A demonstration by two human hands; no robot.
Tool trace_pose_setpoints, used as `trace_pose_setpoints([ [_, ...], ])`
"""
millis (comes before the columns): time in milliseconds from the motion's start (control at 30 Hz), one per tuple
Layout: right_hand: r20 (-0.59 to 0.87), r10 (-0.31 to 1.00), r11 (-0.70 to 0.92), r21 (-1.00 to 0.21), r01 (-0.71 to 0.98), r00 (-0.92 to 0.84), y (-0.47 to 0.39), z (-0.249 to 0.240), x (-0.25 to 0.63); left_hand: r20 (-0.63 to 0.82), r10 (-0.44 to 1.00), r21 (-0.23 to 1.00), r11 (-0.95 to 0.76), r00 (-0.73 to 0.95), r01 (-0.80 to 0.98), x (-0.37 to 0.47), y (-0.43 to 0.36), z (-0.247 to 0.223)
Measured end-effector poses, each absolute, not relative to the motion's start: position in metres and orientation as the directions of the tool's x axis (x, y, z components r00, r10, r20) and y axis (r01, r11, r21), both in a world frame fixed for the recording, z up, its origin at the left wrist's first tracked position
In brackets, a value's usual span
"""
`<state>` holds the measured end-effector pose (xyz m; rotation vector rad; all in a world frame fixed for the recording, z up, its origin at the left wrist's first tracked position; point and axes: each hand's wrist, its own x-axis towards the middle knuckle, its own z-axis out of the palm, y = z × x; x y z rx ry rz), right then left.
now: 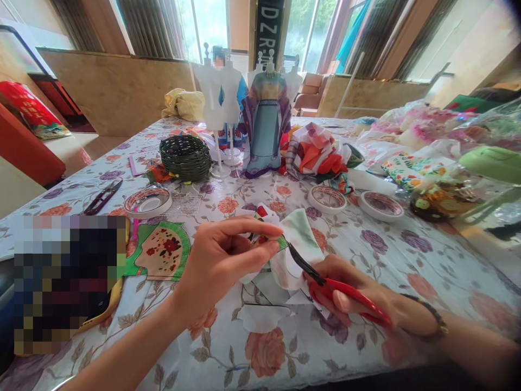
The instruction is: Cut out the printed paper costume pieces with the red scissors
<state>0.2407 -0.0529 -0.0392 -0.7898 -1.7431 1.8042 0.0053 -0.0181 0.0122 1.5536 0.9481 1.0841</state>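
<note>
Between thumb and forefinger, my left hand [228, 250] pinches a small piece of patterned fabric [282, 243] with a green edge. My right hand [345, 288] is closed around the red handles of a pair of scissors [303, 262]. Their dark blades point left and meet the green edge of the fabric. White and pale green scraps [303, 231] lie below and behind the hands. Left of my left hand, a green cut-out with a floral panel [163, 250] rests flat on the tablecloth.
A phone [81, 271] lies at left, near thread snips [103, 196]. Tape rolls [148, 202] [328, 199] [380, 206] flank the work area. A dark woven basket [185, 157], white mannequins [223, 103] and a dressed figure [264, 130] stand behind. Bagged materials [427, 157] fill the right side.
</note>
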Motion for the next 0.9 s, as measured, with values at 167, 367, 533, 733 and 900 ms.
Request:
trace_pose_setpoints([
  [167, -0.068, 0.745, -0.001, -0.995, 0.1, -0.664, -0.055, -0.025, 0.236, 0.186, 0.937, 0.975, -0.213, 0.296, 0.062, 0.007, -0.018, 0.012],
  [367, -0.029, 0.714, -0.019, -1.0, 0.021, -0.7, -0.054, -0.033, 0.238, 0.187, 0.932, 0.976, -0.211, 0.31, 0.046, 0.006, -0.018, 0.012],
  [533, 0.001, 0.716, -0.009, -1.0, -0.012, -0.698, -0.055, -0.043, 0.24, 0.195, 0.929, 0.976, -0.215, 0.315, 0.029, 0.005, -0.018, 0.011],
  [733, -0.036, 0.732, -0.035, -0.999, 0.016, -0.68, -0.055, -0.038, 0.239, 0.192, 0.93, 0.977, -0.212, 0.314, 0.03, 0.006, -0.018, 0.011],
  [900, -0.129, 0.722, -0.036, -0.988, 0.149, -0.68, -0.055, -0.018, 0.232, 0.19, 0.928, 0.98, -0.2, 0.322, -0.002, 0.004, -0.018, 0.01],
])
